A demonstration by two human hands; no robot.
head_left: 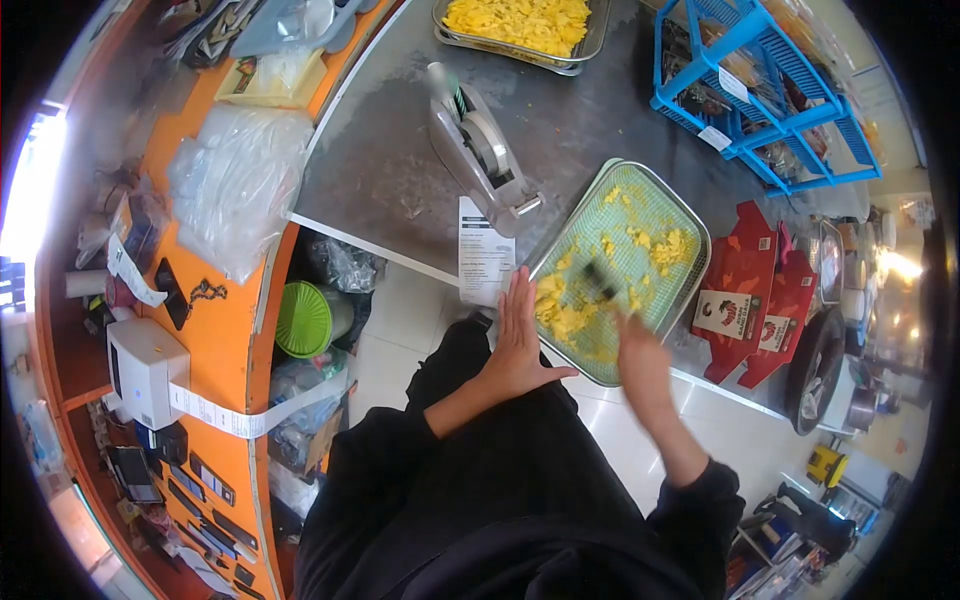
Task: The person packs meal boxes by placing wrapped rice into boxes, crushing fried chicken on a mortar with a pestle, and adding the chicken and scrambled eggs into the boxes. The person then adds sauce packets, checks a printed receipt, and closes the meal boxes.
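Note:
A shallow metal tray (697,215) with a green mesh liner sits at the table's near edge. Crumbly yellow food pieces (565,312) are scattered over the liner, thickest at the near left corner. My left hand (515,345) is open, fingers stretched out along the tray's left rim, thumb spread toward its near edge. Closed round a small tool with a dark head (601,280), my right hand (643,362) is over the tray's near right part. Motion blur hides the tool's exact kind. Beside the tray's left side, a printed paper slip (486,262) hangs over the table edge.
A tape dispenser (485,150) stands left of the tray. Another tray (594,45) of yellow food is at the back. Blue stacked baskets (760,90) and red printed boxes (735,290) flank the right. An orange counter (215,365) with a label printer (148,372) runs along the left.

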